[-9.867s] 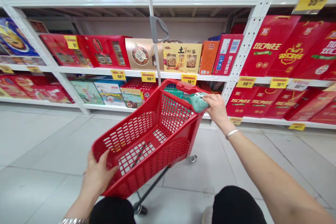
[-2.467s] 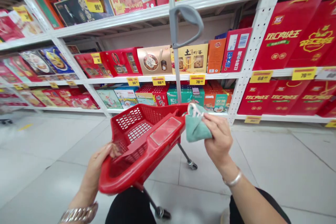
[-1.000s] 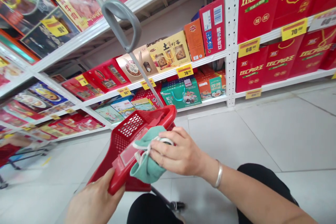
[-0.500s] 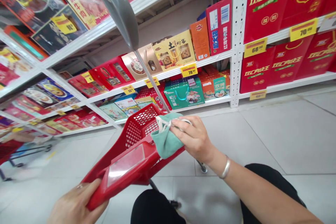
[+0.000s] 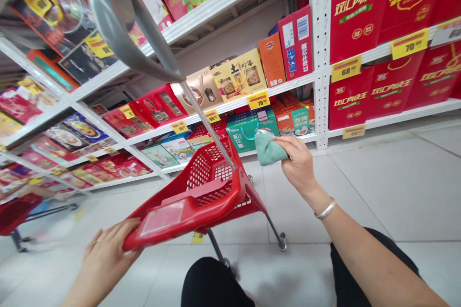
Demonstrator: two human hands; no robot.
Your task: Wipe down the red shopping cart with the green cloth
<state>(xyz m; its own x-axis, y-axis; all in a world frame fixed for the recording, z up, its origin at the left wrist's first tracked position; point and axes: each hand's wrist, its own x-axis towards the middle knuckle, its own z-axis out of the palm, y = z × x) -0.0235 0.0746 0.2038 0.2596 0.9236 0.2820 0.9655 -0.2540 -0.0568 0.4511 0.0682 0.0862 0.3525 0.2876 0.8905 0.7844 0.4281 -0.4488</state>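
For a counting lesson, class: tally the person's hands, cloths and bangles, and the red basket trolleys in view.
Hands: 2 (left hand, right hand)
Cloths: 1 (teal cloth)
Bangles: 1 (silver bangle)
Red basket trolleys: 2 (held trolley, distant trolley)
Total: 6

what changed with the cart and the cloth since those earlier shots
The right hand has pulled the green cloth off the red cart basket to the right, still gripping it. The basket tips further left, its grey handle leaning over, the left hand still on its near edge. The shelved boxes stayed put.
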